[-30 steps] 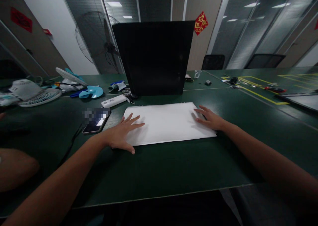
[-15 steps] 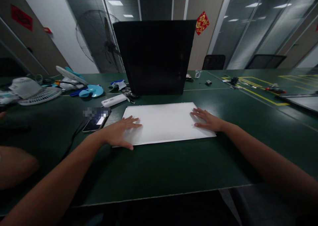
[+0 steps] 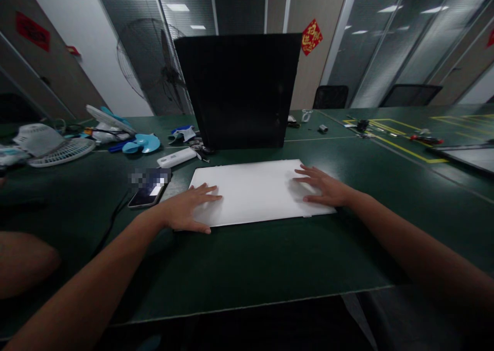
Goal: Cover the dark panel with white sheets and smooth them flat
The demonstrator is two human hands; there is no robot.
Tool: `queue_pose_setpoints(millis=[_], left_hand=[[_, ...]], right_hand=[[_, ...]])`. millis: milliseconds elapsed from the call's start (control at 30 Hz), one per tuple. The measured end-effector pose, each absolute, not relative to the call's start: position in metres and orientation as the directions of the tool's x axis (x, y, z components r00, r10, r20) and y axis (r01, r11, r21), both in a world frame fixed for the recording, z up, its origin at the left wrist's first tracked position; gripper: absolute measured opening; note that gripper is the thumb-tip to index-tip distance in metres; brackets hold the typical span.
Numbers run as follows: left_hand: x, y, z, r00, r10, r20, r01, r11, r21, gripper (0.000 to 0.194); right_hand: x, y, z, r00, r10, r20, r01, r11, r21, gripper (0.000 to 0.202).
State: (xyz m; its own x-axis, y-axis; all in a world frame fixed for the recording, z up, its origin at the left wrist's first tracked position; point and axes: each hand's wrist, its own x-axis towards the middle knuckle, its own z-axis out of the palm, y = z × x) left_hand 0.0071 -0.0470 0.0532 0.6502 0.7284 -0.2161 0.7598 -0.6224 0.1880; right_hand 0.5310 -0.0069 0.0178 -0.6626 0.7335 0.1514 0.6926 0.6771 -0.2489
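A thin white rectangular sheet or panel (image 3: 257, 194) lies flat on the green table (image 3: 266, 268) in front of me. My left hand (image 3: 189, 207) rests on its left end, fingers spread, the thumb at the near edge. Over the right end lies my right hand (image 3: 323, 187), its fingers also spread and pointing inward. Neither hand grips anything. Behind the sheet stands a large black screen-like panel (image 3: 243, 91), upright and tilted slightly. A phone (image 3: 151, 189) lies just left of the sheet, beyond my left wrist.
A white power-bank-like block (image 3: 176, 157) sits behind the phone. Fan parts, including a white grille (image 3: 64, 153) and blue blades (image 3: 142, 143), fill the back left. Another person's arm (image 3: 27, 263) reaches in at left. At far right lies a flat panel (image 3: 469, 158).
Both hands stay on the white sheet with only slight finger shifts. A small light tab now shows at the sheet's near edge, toward the right. The view has shifted slightly.
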Motion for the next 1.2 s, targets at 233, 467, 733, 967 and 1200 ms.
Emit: queue_pose_setpoints(millis=[233, 467, 733, 967, 1200], left_hand=[[0.013, -0.051, 0.058, 0.638, 0.739, -0.218, 0.770, -0.616, 0.165, 0.100], [0.015, -0.053, 0.061, 0.619, 0.746, -0.243, 0.784, -0.605, 0.138, 0.100], [0.016, -0.054, 0.061, 0.620, 0.751, -0.228, 0.784, -0.604, 0.142, 0.100], [0.009, -0.047, 0.055, 0.634, 0.758, -0.150, 0.773, -0.618, 0.143, 0.096], [0.007, -0.027, 0.018, 0.108, 0.990, 0.085, 0.988, -0.116, 0.104, 0.095]], right_hand=[[0.495, -0.034, 0.030, -0.831, 0.537, 0.147, 0.477, 0.822, -0.310, 0.097], [0.487, -0.033, 0.019, -0.861, 0.472, 0.191, 0.398, 0.858, -0.324, 0.076], [0.488, -0.031, 0.021, -0.859, 0.453, 0.237, 0.362, 0.867, -0.344, 0.065], [0.490, -0.030, 0.026, -0.762, 0.591, 0.262, 0.541, 0.805, -0.243, 0.066], [0.513, -0.014, 0.023, -0.077, 0.951, 0.299, 0.985, 0.120, -0.128, 0.082]])
